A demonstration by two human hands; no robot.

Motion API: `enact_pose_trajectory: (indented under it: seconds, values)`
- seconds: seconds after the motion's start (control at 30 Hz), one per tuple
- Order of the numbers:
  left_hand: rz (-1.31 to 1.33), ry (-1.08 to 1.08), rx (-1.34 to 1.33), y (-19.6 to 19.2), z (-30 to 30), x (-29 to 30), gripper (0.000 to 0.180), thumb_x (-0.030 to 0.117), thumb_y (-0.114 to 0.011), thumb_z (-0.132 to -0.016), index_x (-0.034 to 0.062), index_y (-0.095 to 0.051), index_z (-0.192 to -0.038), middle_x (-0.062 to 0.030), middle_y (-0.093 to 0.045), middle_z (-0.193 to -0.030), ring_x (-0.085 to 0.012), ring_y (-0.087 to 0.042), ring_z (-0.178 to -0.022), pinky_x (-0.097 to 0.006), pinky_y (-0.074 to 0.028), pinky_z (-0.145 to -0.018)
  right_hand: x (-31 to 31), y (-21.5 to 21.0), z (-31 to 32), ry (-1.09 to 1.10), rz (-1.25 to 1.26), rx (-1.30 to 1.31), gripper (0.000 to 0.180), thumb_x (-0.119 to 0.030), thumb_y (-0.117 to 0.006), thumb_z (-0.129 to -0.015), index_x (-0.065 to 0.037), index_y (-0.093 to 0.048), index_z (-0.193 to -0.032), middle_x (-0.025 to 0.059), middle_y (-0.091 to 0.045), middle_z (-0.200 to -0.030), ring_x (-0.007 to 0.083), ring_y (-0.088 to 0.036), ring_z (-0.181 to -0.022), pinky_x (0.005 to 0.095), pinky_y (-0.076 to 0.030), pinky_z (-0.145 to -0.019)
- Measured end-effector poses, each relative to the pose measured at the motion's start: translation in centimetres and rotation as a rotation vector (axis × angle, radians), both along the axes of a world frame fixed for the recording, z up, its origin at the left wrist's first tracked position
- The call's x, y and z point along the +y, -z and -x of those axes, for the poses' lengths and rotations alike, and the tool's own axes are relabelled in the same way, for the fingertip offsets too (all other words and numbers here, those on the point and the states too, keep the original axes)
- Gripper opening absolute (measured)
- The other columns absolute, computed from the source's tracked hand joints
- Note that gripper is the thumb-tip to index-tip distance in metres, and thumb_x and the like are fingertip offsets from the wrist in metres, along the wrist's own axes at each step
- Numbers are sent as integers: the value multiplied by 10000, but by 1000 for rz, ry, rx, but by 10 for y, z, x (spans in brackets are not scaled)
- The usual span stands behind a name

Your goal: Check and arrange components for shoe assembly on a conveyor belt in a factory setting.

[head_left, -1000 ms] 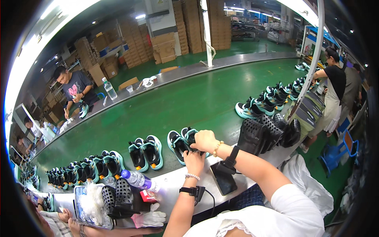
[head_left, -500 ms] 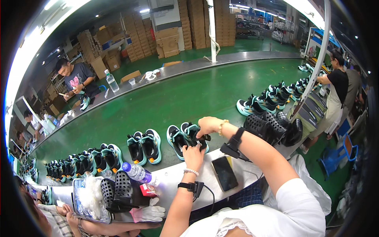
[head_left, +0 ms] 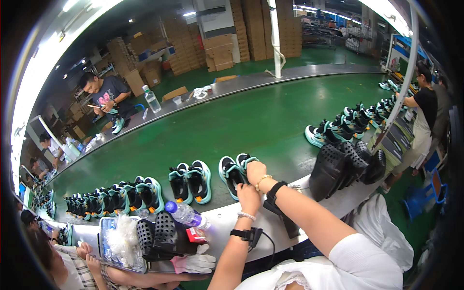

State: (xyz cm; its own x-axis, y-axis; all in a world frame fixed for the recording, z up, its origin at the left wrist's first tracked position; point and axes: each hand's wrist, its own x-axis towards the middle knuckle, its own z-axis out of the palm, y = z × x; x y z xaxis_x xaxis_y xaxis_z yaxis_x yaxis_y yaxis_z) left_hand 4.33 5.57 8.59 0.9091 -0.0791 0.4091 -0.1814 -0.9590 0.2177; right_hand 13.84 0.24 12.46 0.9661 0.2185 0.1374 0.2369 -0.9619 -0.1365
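On the green belt in front of me stands a pair of black sneakers with pale teal soles. The left sneaker (head_left: 232, 175) of the pair shows most of its opening. Over the right sneaker (head_left: 245, 160) lies my right hand (head_left: 256, 172), its fingers curled on the shoe and partly hidden. Close beneath it, my left hand (head_left: 248, 197) is closed at the same shoe's near end, fingertips hidden. The two hands almost touch. Just to the left stands another sneaker pair (head_left: 198, 181), toes pointing away from me.
Sneakers line the belt (head_left: 270, 113) at left (head_left: 116, 197) and right (head_left: 333, 123). Black perforated shoe forms (head_left: 164, 234) stand beside a bottle (head_left: 186, 215), a red box (head_left: 195, 235) and a glove (head_left: 195, 262). More forms (head_left: 328, 169) sit right. A phone (head_left: 288, 226) lies under my right forearm.
The view has shifted, moving the scene rightward. My right hand has come down nearer my left and no longer lifts the dark part at the shoe's opening. My right forearm now covers most of the phone.
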Motion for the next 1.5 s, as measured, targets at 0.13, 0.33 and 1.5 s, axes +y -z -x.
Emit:
enact_pose_trajectory:
  seconds: [0.13,0.33,1.5]
  values:
    - [-30,2,-29,7,0,2,129,176,-634,-737,97,-693,-655,-100,-663,-722,-269,-617,-836,-416,-390,-950,7,8,-1,59,-15,22,182,-140,-577,-881,-120,-751,-834,99,-735,-876,234,-729,-823,336,-591,-690]
    - [38,-32,-4,-11,0,8,147,220,-650,-758,99,-702,-693,-88,-677,-742,-256,-620,-831,-410,-401,-899,1,1,2,53,-87,5,173,-123,-582,-844,-58,-739,-807,161,-717,-857,299,-719,-816,377,-588,-709]
    - [-71,-203,152,-70,-52,43,811,340,-815,-670,4,-472,-1323,-165,-541,-1321,-355,-376,-1337,-512,-175,-1162,-67,9,73,-513,-535,199,391,-220,-611,-872,-21,-562,-1205,129,-556,-1222,323,-549,-1144,425,-480,-942]
